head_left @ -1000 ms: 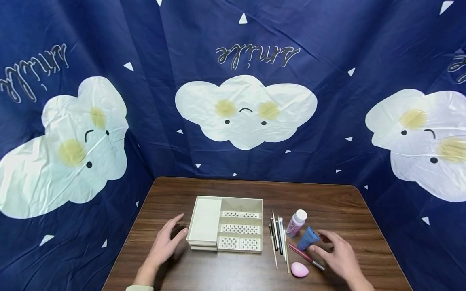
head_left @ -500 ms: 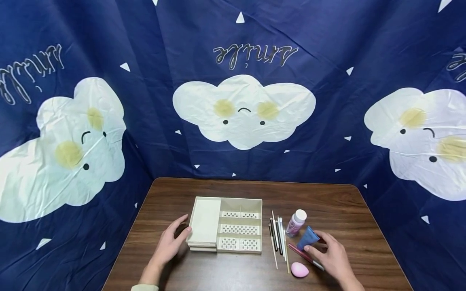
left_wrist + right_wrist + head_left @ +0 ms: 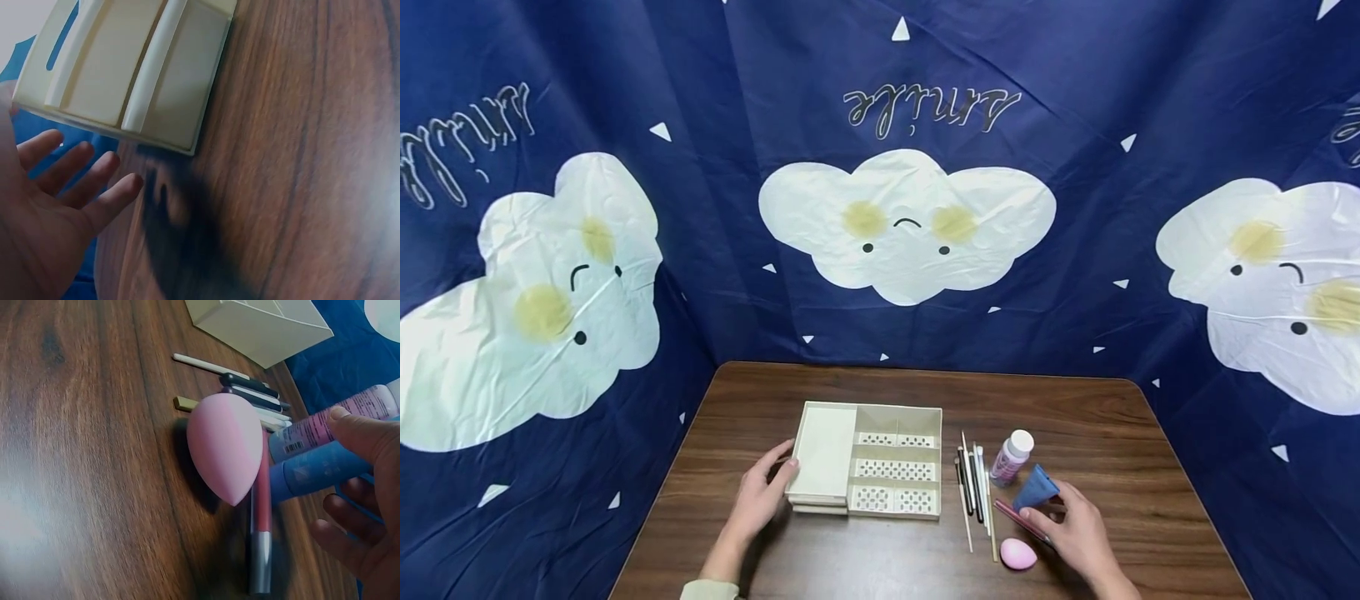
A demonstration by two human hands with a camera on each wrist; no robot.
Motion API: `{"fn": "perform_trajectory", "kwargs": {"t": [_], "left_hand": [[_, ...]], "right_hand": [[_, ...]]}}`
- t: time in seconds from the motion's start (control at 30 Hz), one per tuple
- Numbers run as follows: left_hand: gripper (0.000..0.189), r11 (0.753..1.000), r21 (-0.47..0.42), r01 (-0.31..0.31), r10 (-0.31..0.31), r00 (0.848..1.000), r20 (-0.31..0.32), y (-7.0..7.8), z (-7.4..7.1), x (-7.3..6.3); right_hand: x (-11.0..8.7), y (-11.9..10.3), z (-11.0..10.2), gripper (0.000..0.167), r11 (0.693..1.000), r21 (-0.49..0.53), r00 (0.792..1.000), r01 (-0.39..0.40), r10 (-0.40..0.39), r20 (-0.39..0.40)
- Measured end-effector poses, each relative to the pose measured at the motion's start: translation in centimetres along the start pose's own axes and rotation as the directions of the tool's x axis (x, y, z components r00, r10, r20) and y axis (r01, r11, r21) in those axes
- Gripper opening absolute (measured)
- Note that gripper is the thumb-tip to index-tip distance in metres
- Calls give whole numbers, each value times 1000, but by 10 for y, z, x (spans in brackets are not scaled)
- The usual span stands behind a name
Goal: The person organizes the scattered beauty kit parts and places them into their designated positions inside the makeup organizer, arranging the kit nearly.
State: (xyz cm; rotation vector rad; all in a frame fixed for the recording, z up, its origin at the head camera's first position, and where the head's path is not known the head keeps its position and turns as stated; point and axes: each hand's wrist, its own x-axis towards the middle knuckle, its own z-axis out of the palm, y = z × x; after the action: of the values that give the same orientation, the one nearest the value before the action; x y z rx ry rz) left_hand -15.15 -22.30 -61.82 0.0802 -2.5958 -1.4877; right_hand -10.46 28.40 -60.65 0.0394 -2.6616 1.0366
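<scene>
A blue squeeze tube (image 3: 1036,487) stands on its cap at the right of the table. My right hand (image 3: 1078,533) is spread around it, index finger behind its top and thumb in front. In the right wrist view, the thumb crosses in front of the pink bottle (image 3: 322,425), and the other fingers hang below the blue tube (image 3: 319,467). My left hand (image 3: 762,493) has its fingertips right at the left side of a cream organizer box (image 3: 823,454). Its fingers (image 3: 111,197) are relaxed and spread beside the wall in the left wrist view.
Makeup brushes (image 3: 976,487) lie in a bunch right of the box's open compartments. A slim red tube with a silver end (image 3: 1021,518) lies before the blue tube, near a pink makeup sponge (image 3: 1018,553). Behind stands the white-capped pink bottle (image 3: 1011,458). A blue curtain (image 3: 925,333) backs the table.
My left hand has moved right and up to the box's side. My right hand has moved left, closer around the blue tube. The tube and box stay in place.
</scene>
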Motion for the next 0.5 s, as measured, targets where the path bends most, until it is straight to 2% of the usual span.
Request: {"fn": "perform_trajectory", "kwargs": {"t": [0.27, 0.5], "left_hand": [[40, 998, -50, 49, -51, 999, -20, 0, 9, -2], [45, 994, -38, 100, -102, 994, -42, -1, 14, -7]], "right_hand": [[0, 1, 6, 39, 998, -67, 999, -6, 4, -32], [-3, 2, 11, 37, 1000, -4, 999, -24, 24, -39]]}}
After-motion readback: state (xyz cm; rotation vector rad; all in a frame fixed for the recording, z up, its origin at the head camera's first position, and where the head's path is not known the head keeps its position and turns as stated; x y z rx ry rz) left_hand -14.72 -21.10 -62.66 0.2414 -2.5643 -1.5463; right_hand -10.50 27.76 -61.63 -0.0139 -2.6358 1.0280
